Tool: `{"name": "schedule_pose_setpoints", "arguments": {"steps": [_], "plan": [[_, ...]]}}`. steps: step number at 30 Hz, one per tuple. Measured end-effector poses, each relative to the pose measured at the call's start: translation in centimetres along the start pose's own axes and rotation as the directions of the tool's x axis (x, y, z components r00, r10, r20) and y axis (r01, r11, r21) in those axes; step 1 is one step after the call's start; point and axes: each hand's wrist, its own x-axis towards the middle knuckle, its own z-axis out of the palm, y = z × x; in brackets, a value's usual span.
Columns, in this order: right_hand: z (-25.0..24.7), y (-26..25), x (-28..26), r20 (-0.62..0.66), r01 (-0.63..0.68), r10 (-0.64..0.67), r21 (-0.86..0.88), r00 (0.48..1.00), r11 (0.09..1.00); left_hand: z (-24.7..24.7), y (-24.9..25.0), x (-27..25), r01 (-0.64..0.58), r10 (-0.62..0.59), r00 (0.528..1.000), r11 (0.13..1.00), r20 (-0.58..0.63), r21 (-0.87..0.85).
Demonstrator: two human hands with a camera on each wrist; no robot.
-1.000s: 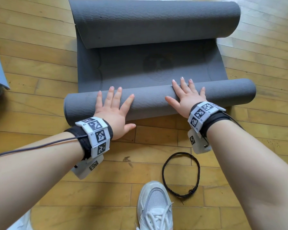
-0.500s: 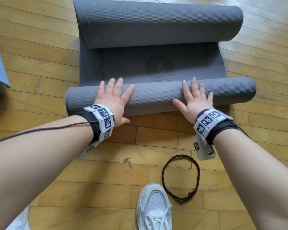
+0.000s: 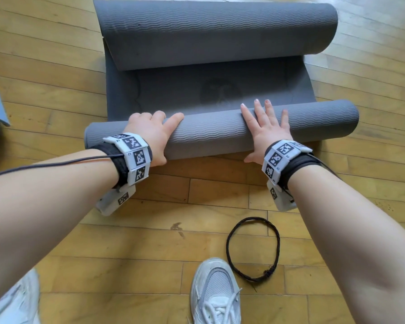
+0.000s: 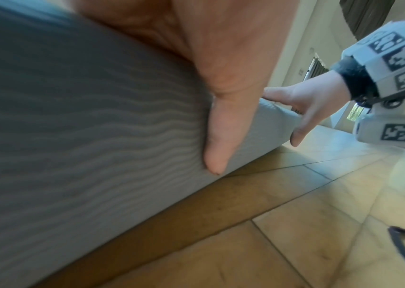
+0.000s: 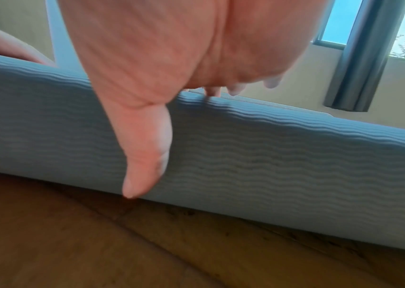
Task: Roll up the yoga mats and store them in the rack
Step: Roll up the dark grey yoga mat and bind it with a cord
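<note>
Pressing the near roll of the grey yoga mat [image 3: 211,134], the left hand [image 3: 150,134] curls over it at 9 o'clock; the right hand [image 3: 264,129] lies flat at 3. Wooden floor [image 3: 150,242] beneath; cord loop [image 3: 253,249] and sneaker [image 3: 215,291] at 6; curtained window [image 5: 359,58] beyond.

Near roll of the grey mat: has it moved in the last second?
Yes. The near roll has rolled away from the black cord loop on the floor, toward the mat's printed emblem.
</note>
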Motion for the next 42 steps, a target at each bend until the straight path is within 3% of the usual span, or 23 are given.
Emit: {"name": "schedule_pose_setpoints", "arguments": {"steps": [11,18,23,31,36,42], "plan": [[1.4,-2.7,-4.6,-0.094,0.133,-0.130,0.028,0.987,0.991,1.7,-1.4,-5.3,-0.092,0.092,0.993,0.996,0.074,-0.012],[2.3,-5.1,-7.5,-0.072,0.171,-0.168,0.028,0.983,0.985,2.7,-3.0,-7.8,-0.158,0.160,0.977,0.987,0.144,-0.024],[1.6,-5.2,-6.7,-0.038,0.192,-0.190,0.066,0.981,0.979,2.9,-1.8,-8.2,-0.082,0.088,0.982,0.996,0.167,-0.044],[-0.9,-4.6,-3.8,0.147,0.210,-0.227,0.119,0.963,0.970,2.9,-0.8,-8.8,0.030,-0.014,0.985,0.995,0.170,-0.091],[0.3,-4.3,-5.3,0.031,0.101,-0.112,0.241,0.993,0.965,2.9,-1.3,-7.2,0.058,-0.043,0.988,0.994,0.147,-0.094],[2.0,-4.7,-5.5,0.028,0.053,-0.059,0.164,0.998,0.985,2.3,-1.7,-6.3,0.090,-0.075,0.989,0.989,0.130,-0.114]]}}
